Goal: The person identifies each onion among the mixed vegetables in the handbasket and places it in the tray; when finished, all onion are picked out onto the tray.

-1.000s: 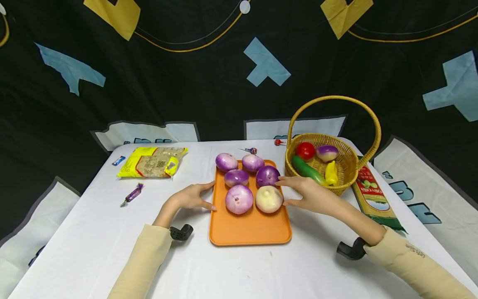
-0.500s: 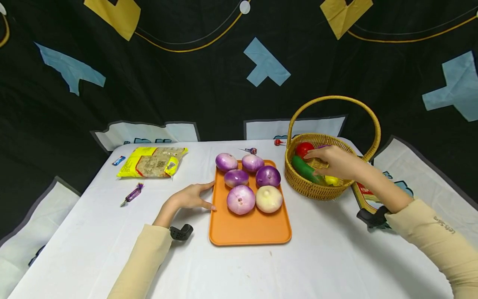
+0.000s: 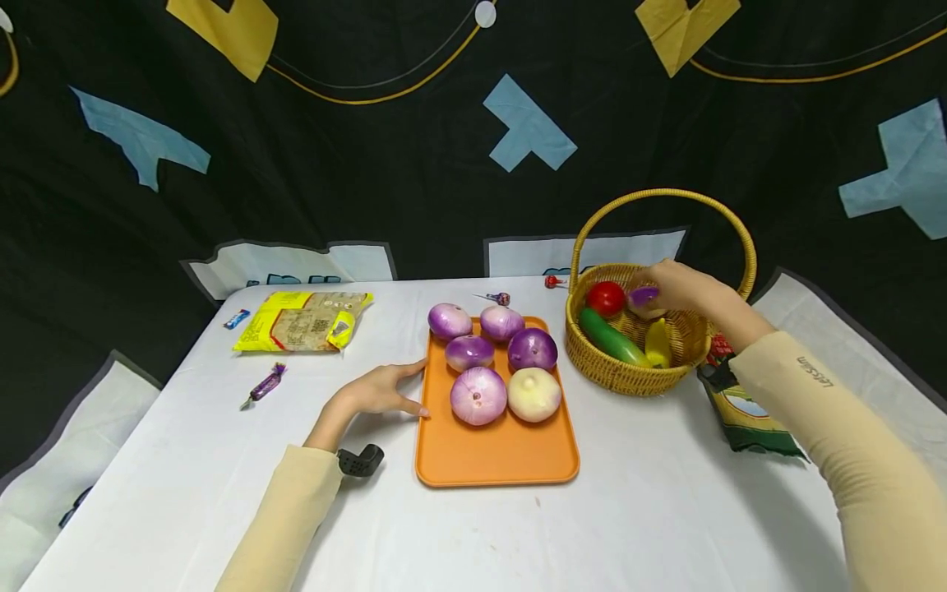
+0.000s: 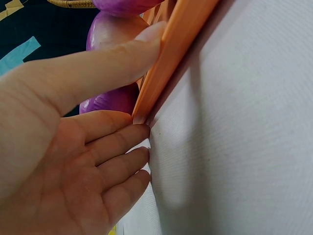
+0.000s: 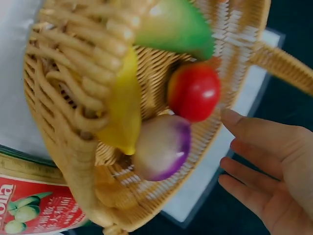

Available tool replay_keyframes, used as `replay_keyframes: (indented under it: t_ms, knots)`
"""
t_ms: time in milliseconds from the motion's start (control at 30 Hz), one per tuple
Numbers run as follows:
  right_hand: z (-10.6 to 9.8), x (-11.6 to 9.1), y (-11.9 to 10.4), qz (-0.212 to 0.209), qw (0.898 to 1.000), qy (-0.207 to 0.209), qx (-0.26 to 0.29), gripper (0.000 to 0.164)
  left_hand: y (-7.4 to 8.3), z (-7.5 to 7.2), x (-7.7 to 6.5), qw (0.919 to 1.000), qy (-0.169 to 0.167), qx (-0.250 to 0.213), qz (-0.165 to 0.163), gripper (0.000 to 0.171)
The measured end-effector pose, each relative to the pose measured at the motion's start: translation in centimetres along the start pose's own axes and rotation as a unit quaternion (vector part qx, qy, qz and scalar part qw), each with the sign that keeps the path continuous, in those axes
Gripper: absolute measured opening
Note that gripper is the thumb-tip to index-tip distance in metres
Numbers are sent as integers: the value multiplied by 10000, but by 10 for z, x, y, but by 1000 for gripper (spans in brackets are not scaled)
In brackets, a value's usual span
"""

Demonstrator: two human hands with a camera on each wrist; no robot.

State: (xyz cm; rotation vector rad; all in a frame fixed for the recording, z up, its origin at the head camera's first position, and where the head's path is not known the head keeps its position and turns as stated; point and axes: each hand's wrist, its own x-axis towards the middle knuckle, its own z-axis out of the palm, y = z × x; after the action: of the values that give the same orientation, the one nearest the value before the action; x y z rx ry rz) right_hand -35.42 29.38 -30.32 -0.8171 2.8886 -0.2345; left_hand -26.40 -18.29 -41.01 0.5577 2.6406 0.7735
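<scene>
My left hand (image 3: 381, 389) rests at the left edge of an orange tray (image 3: 496, 464), its thumb on the rim (image 4: 168, 58) and its fingertips against the side. Several purple onions (image 3: 477, 396) and one pale onion (image 3: 533, 395) lie on the tray. Over the right part of a wicker basket (image 3: 621, 380) is my right hand (image 3: 684, 289), overlapping a purple-and-white onion (image 3: 640, 308) in the head view. The right wrist view has that hand's relaxed fingers beside the basket rim, apart from this onion (image 5: 162, 147). A tomato (image 3: 605, 298), cucumber (image 3: 610, 337) and yellow pepper (image 3: 657, 344) share the basket.
The basket's tall handle (image 3: 666, 194) arches above it. A red and green bag (image 3: 755, 419) lies under the right arm. At left are a yellow bag (image 3: 303, 321) and a purple-wrapped candy (image 3: 266, 384). Lollipops (image 3: 497, 298) lie behind the tray.
My right hand has left the onions on the tray and moved right to the basket, then toward the basket's back right. My left hand stays at the tray's edge.
</scene>
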Motion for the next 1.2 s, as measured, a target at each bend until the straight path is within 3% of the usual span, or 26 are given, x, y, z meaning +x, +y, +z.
replay_keyframes:
  t_ms: [133, 300, 600, 933, 1133, 1200]
  knots:
    - [7, 14, 12, 198, 9996, -183, -106, 36, 0, 0, 0, 10000, -13, -22, -19, 95]
    - [13, 22, 18, 822, 9962, -274, 29, 44, 1, 0, 0, 9999, -22, -84, -55, 95]
    - [7, 21, 28, 1881, 9772, -515, 838, 63, 1, 0, 0, 10000, 2, -17, -58, 95]
    - [5, 24, 37, 2092, 9690, -511, 1212, 55, 1, 0, 0, 10000, -15, -23, -32, 95]
    - [15, 21, 47, 2337, 9526, -510, 1882, 60, 1, -1, -1, 9999, -53, -85, -106, 95]
    - [20, 21, 50, 2327, 9526, -450, 1906, 61, 1, -1, 0, 9999, -48, -84, -106, 95]
